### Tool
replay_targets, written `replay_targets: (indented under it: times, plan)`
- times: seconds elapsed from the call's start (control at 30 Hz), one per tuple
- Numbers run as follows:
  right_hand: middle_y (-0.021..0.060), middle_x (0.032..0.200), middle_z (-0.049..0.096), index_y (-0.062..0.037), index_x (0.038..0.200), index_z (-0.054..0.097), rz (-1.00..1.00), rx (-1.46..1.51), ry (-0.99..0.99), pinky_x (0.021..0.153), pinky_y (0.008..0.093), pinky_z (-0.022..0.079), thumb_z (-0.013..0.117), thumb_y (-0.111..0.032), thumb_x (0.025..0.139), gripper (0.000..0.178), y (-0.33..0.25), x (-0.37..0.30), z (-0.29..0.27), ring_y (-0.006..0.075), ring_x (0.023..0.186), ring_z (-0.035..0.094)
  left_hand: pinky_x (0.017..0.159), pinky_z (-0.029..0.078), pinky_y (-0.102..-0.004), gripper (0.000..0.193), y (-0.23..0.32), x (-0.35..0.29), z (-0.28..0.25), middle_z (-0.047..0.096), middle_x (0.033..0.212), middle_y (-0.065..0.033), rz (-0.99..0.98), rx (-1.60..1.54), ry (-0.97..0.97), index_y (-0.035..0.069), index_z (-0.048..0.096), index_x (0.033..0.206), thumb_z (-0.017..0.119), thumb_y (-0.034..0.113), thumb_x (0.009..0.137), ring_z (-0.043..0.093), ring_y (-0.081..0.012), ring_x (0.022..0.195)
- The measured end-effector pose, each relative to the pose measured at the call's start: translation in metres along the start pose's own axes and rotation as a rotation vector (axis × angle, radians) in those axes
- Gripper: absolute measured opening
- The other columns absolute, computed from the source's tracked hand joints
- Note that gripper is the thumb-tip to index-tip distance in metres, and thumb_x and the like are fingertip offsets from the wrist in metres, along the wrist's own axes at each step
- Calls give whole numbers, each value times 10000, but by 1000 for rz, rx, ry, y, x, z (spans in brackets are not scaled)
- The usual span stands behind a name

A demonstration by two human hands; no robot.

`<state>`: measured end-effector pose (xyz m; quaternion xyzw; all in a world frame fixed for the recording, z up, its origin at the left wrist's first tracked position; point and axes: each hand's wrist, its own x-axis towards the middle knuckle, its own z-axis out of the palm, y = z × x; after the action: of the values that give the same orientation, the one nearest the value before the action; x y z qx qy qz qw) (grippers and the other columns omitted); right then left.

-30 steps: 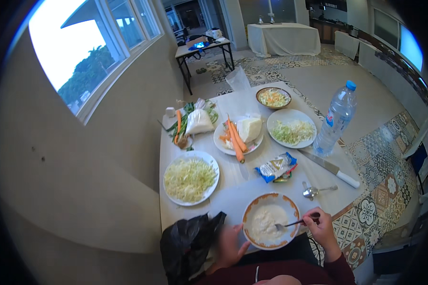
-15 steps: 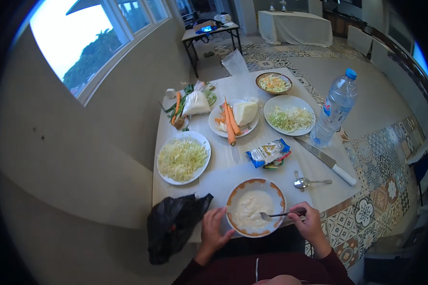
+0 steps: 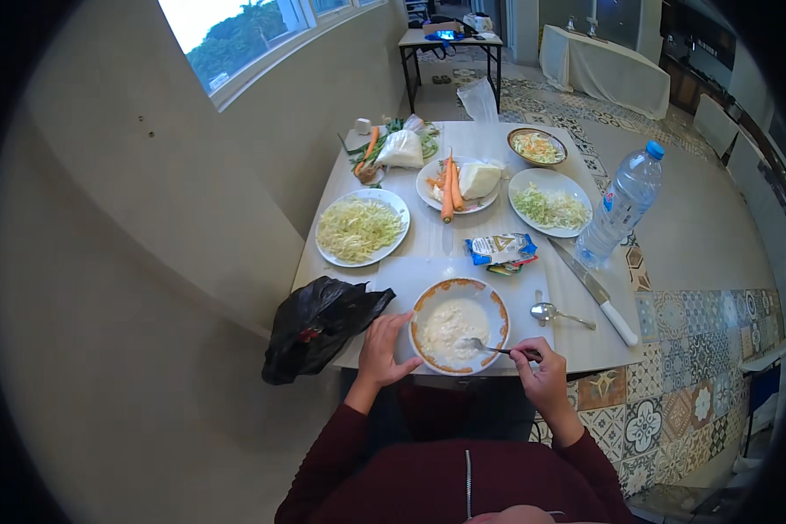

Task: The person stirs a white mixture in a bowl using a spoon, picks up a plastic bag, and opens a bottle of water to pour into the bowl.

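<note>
A white bowl with an orange-brown patterned rim (image 3: pixel 421 301) stands at the table's near edge, holding a creamy white lumpy mixture (image 3: pixel 450 330). My left hand (image 3: pixel 382 349) is open beside it, fingers and thumb spread along the left rim and touching it. In my right hand (image 3: pixel 541 375), closed, is the dark handle of a fork (image 3: pixel 489 348). Its tines dip into the mixture at the bowl's lower right. A spoon (image 3: pixel 561 314) lies to the right of the bowl. Behind the bowl are a blue-and-white packet (image 3: pixel 498 250) and another packet partly under it.
A black plastic bag (image 3: pixel 310 327) hangs over the left near edge. Shredded cabbage fills plates left (image 3: pixel 358 229) and right (image 3: pixel 550 210). Carrots (image 3: pixel 451 188) and cabbage (image 3: pixel 479 181) share a middle plate. A large knife (image 3: pixel 592 288) and a tall water bottle (image 3: pixel 620 205) stand right.
The view has shifted, so the table sits higher in the picture. Inside the bowl, the fork's tines have moved toward the near side. My left hand stays at the rim.
</note>
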<state>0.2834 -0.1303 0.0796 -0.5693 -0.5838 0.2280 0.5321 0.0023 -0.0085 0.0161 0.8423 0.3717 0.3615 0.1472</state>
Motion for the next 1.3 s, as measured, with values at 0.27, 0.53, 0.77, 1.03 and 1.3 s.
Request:
replay_targets:
  times: [0.27, 0.53, 0.77, 1.03, 1.3]
  plan:
    - [119, 811, 696, 20, 934, 627, 95, -25, 182, 689, 269, 526, 660, -26, 886, 74, 3, -31, 2, 197, 780, 710, 1032, 350, -448, 840, 1, -3, -1, 557, 1275, -128, 8, -45, -50, 105, 464, 1389, 696, 572, 730, 480, -349, 1199]
    - [121, 866, 707, 34, 957, 640, -109, 18, 298, 782, 276, 539, 643, 0, 898, 68, 0, -29, 10, 181, 835, 699, 1013, 365, -443, 827, -4, -2, 0, 572, 1252, -129, 66, -54, -28, 74, 460, 1393, 691, 551, 759, 505, -342, 1150]
    - [131, 886, 703, 49, 1002, 591, -86, 101, 411, 797, 280, 551, 606, -12, 930, 95, 19, -11, 31, 182, 850, 704, 1008, 365, -438, 801, -2, -3, -1, 575, 1239, -150, 82, -43, 12, 55, 469, 1386, 695, 514, 770, 504, -349, 1153]
    - [108, 857, 665, 27, 1015, 522, 139, 263, 387, 733, 269, 575, 573, -57, 961, 112, 16, -23, 58, 167, 803, 701, 992, 373, -433, 796, 0, -4, -1, 591, 1197, -146, 63, -49, -9, 49, 464, 1389, 686, 516, 783, 520, -337, 1121]
    - [127, 888, 663, 43, 1000, 548, 126, 226, 303, 763, 272, 567, 594, -33, 942, 107, 15, -36, 46, 172, 830, 703, 967, 390, -421, 812, -3, -4, 0, 604, 1139, -118, 85, -25, 8, 59, 461, 1397, 694, 535, 782, 535, -314, 1079]
